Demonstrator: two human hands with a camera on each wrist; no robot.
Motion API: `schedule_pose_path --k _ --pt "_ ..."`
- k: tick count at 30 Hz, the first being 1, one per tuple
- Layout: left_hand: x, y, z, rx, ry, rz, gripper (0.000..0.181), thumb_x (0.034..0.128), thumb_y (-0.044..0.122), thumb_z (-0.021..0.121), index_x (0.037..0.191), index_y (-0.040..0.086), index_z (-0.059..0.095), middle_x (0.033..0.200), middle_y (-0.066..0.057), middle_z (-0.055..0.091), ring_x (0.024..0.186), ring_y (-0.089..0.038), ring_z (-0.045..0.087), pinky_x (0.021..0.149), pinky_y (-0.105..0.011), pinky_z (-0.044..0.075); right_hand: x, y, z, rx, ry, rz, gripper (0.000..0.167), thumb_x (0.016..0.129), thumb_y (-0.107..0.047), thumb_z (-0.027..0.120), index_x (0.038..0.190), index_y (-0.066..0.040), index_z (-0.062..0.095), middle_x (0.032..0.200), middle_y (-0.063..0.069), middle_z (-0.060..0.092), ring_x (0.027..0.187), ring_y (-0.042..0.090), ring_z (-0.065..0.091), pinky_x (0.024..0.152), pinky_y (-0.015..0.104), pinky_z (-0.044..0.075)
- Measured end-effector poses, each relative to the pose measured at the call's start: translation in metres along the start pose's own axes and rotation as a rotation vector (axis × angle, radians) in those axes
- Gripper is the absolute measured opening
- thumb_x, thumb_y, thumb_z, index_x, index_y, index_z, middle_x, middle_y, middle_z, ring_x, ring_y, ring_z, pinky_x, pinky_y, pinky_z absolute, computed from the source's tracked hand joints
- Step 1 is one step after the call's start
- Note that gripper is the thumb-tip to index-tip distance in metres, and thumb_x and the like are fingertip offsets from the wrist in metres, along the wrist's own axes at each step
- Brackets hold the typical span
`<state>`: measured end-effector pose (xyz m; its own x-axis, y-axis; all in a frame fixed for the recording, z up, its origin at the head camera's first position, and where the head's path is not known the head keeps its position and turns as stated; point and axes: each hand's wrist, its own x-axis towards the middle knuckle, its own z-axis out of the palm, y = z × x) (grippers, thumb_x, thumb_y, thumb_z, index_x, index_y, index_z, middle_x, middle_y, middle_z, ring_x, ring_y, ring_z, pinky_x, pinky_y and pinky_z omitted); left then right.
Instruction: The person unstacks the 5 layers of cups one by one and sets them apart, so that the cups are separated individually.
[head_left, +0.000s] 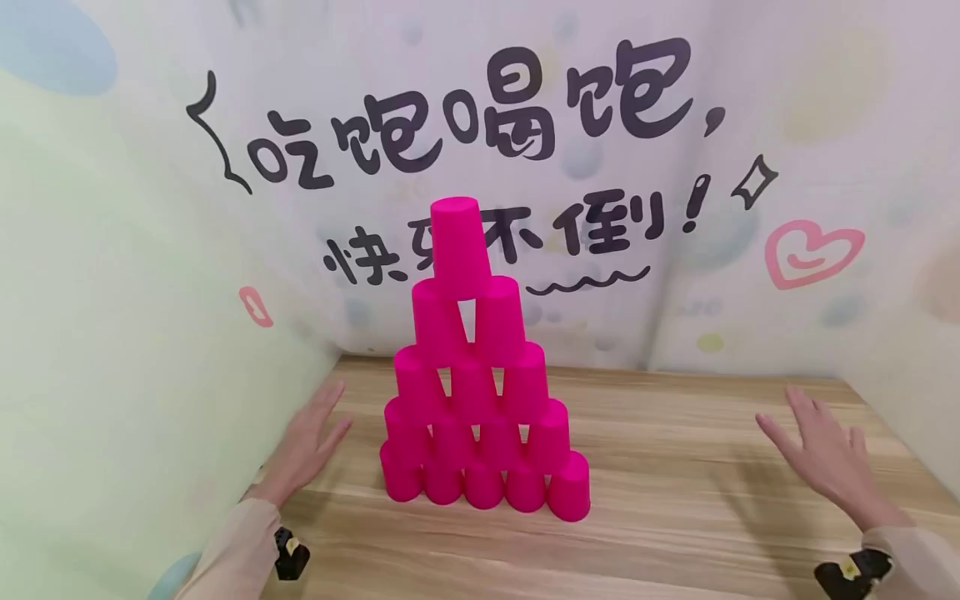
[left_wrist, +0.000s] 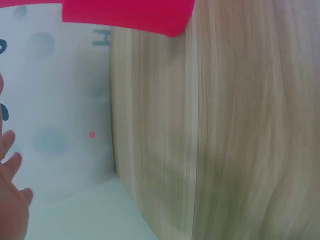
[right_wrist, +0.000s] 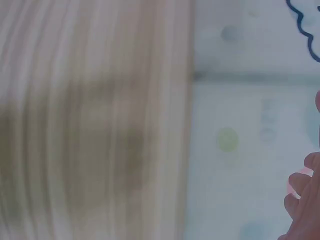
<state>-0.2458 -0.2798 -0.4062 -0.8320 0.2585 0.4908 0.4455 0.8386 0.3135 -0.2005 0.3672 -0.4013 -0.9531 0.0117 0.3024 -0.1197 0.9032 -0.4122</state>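
Observation:
A pyramid of upside-down pink cups point(head_left: 478, 410) stands on the wooden table in the head view, in several rows narrowing to a single top cup point(head_left: 460, 248). To its left, apart from the cups, my left hand point(head_left: 306, 442) is held with its fingers extended and nothing in them. My right hand point(head_left: 825, 454) is well to the right of the stack, fingers spread, also holding nothing. In the left wrist view, part of a pink cup point(left_wrist: 127, 15) shows at the top edge, with the left hand point(left_wrist: 12, 200) at the lower left. Fingers of the right hand point(right_wrist: 305, 200) appear at the right wrist view's edge.
The wooden table point(head_left: 675, 517) meets a pale printed backdrop point(head_left: 750, 325) with large dark lettering behind the cups. Pale side walls point(head_left: 97, 350) stand along the left and right. Black wrist straps point(head_left: 291, 557) show on both sleeves.

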Motion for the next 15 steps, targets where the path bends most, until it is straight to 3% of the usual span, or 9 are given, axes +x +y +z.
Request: schedule_pose_path --k 4,7,11,13,15 --pt "-0.004 0.005 -0.003 -0.137 -0.033 -0.028 0.054 0.0897 0.019 0.051 0.136 -0.001 0.030 0.136 -0.023 0.031 0.123 -0.041 0.026 0.098 -0.054 0.022 0.009 -0.014 -0.012 0.045 0.049 -0.050 0.073 0.091 -0.033 0.045 0.139 0.005 0.006 0.132 0.039 0.019 0.117 0.055 0.017 0.086 0.070 0.006" --pt "-0.008 0.011 -0.005 -0.278 -0.099 -0.093 0.055 0.0903 0.020 0.050 0.137 0.000 0.028 0.138 -0.022 0.028 0.125 -0.041 0.023 0.098 -0.056 0.020 0.016 -0.028 -0.026 0.147 0.016 -0.057 0.073 0.092 -0.030 0.045 0.140 0.002 0.000 0.135 0.038 0.011 0.117 0.056 0.014 0.085 0.069 0.013" --pt "-0.015 0.018 -0.003 -0.416 -0.161 -0.168 0.057 0.0903 0.023 0.051 0.138 0.005 0.026 0.140 -0.020 0.027 0.125 -0.039 0.024 0.095 -0.061 0.021 0.024 -0.049 -0.051 0.351 -0.022 -0.004 0.069 0.094 -0.031 0.041 0.142 -0.010 -0.003 0.143 0.026 0.002 0.129 0.040 0.003 0.093 0.065 0.010" --pt "-0.019 0.021 0.000 -0.460 -0.177 -0.197 0.057 0.0898 0.024 0.052 0.138 0.006 0.027 0.139 -0.019 0.029 0.124 -0.039 0.027 0.093 -0.062 0.023 0.030 -0.061 -0.065 0.402 0.015 0.006 0.065 0.094 -0.031 0.041 0.143 -0.016 0.001 0.145 0.020 0.006 0.133 0.024 0.004 0.104 0.049 0.010" --pt "-0.024 0.023 0.003 -0.506 -0.194 -0.229 0.057 0.0892 0.023 0.053 0.138 0.005 0.028 0.138 -0.019 0.031 0.123 -0.038 0.029 0.091 -0.063 0.025 0.036 -0.073 -0.079 0.418 0.070 -0.007 0.061 0.093 -0.029 0.042 0.143 -0.020 0.008 0.145 0.016 0.015 0.132 0.015 0.013 0.105 0.026 0.017"
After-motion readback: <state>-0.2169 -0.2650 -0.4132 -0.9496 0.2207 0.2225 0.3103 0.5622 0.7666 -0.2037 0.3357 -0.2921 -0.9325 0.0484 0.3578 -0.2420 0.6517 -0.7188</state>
